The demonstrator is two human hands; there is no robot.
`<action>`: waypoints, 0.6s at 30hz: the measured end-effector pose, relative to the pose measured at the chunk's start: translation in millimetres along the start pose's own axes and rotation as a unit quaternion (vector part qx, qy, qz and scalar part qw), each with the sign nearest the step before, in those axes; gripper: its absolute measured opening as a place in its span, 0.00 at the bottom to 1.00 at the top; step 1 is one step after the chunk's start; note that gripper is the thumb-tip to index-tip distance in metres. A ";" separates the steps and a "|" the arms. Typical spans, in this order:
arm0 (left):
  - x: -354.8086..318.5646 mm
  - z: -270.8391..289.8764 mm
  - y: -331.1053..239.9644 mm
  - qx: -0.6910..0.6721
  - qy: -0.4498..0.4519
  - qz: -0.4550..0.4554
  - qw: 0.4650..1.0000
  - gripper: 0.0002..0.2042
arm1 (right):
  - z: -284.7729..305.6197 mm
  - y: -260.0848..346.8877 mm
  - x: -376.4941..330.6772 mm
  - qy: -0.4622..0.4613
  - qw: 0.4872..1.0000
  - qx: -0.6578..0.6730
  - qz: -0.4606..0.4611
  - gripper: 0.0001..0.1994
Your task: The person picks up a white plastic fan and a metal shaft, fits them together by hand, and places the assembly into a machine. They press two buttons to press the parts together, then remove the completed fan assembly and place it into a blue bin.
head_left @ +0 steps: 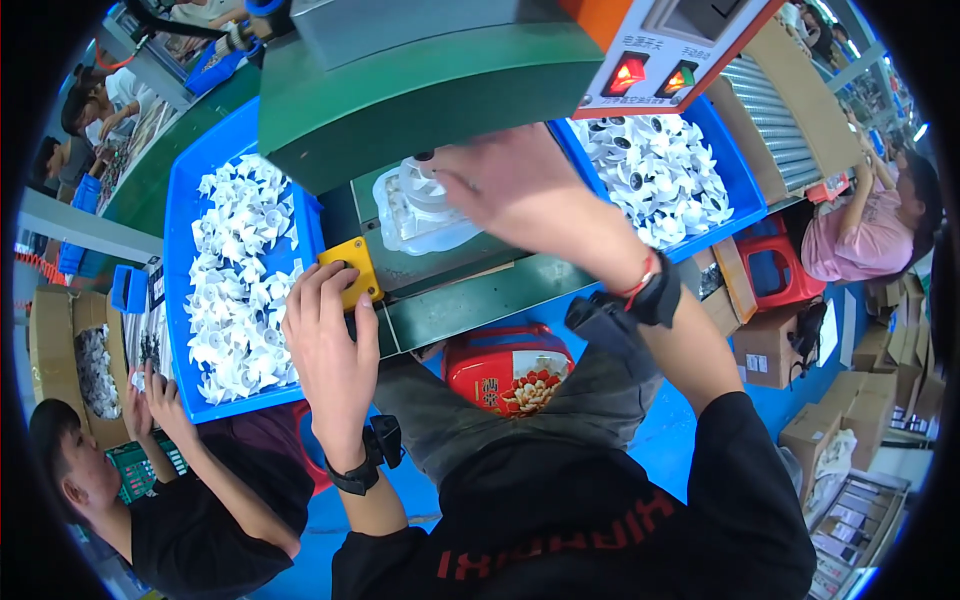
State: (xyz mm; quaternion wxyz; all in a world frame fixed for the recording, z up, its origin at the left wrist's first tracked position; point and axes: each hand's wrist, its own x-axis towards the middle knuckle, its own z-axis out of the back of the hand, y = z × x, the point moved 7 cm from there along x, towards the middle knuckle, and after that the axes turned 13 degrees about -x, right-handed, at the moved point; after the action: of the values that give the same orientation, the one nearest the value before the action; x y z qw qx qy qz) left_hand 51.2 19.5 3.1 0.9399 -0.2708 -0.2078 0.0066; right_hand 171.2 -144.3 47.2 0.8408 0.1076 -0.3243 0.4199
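Beneath the green press head [420,115]: right hand [530,190] over the translucent fixture [408,236], left hand [330,340] on the yellow button box [357,250].
White round part [422,195], likely a bladed impeller, sits in the fixture, partly hidden by the right hand. Right fingers motion-blurred; cannot tell whether they grip it. Left fingers loosely extended over the box, holding nothing visible. Loose white impellers [240,320] heaped in the left blue tray [308,225]; several in the right blue tray [738,170] show dark centres. Handling (judged): light, probably moulded plastic, fairly stiff; thin blades may snag on neighbours or chip, smooth faces may slip. Best hold: central hub or blade roots, avoiding the tips.
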 end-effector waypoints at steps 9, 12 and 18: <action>-0.2 -0.5 -2.0 0.025 -0.009 -0.013 1.000 0.11 | -24.7 -69.0 -13.4 0.144 0.980 0.017 -0.139 0.12; -1.4 0.7 -2.6 0.028 -0.015 -0.020 0.999 0.11 | -46.1 -66.9 -10.0 0.147 0.986 -0.003 -0.079 0.12; -1.1 -0.8 -1.6 0.025 -0.011 -0.015 1.000 0.11 | -63.1 -73.6 -7.4 0.165 0.981 0.024 -0.097 0.15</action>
State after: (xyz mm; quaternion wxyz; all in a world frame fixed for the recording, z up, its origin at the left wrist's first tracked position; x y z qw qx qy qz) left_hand 50.3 17.5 2.9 0.9438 -0.2444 -0.2224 0.0005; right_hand 253.8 -166.3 0.8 0.9167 0.0885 -0.1590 0.3556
